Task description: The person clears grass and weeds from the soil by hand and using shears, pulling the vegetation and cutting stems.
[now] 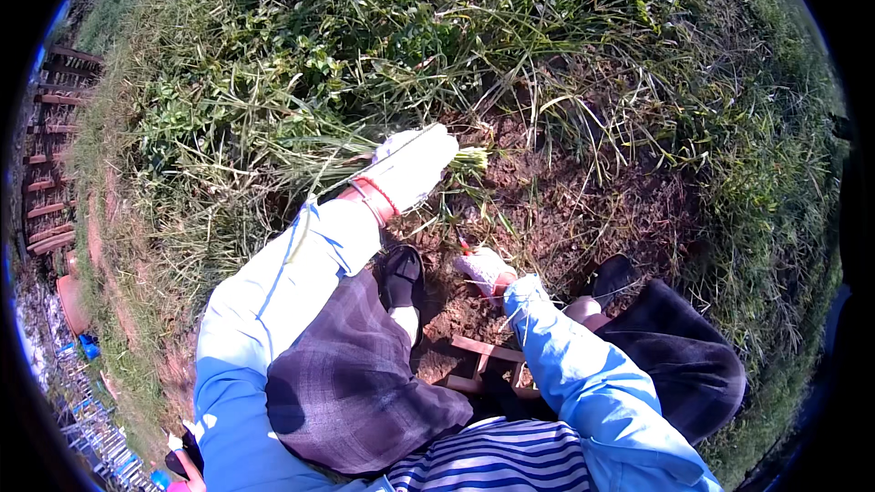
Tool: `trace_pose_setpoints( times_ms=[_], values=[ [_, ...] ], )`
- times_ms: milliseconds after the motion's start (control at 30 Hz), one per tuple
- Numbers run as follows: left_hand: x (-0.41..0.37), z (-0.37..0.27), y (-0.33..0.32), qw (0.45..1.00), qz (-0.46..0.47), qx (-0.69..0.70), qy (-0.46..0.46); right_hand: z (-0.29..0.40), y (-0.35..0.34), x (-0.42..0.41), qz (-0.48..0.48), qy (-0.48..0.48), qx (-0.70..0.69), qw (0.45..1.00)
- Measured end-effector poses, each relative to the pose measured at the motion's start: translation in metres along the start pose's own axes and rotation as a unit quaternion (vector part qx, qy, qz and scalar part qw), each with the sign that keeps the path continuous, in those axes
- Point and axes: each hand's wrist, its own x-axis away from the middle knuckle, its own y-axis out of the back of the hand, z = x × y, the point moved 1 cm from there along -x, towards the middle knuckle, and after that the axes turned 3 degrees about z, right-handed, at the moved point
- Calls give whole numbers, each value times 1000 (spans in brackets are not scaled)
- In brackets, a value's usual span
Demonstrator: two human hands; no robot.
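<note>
My left hand (417,162), in a white glove with a red bracelet at the wrist, is closed around a bunch of grass (472,158); the pale stem ends stick out to its right and the blades trail left. Lower down, between my feet, my right hand (482,268) wears a pale glove and grips a red handle (465,244), apparently of a small hand tool whose blade I cannot make out. Reddish bare soil (567,205) lies in front of both hands, with standing grass and weeds (383,34) beyond it.
A low wooden stool (485,350) is beneath me, between my knees. My dark shoes (403,273) rest on the soil. Wooden slats (51,208) and a clay pot (72,304) are at the far left. Part of another person (184,458) shows at the lower left.
</note>
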Motion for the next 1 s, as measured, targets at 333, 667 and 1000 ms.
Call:
trace_pose_setpoints(
  times_ms=[333, 667, 1000],
  values=[
    [-30, 90, -167, 977, 42, -168, 125, 32, -9, 5, 40, -33, 16, 999],
    [-11, 122, -178, 882, 217, 12, 419, 37, -6, -8, 75, 78, 116, 987],
    [-34, 110, -164, 887, 270, -43, 373, 26, -1, -13, -30, -57, -47, 997]
  ],
)
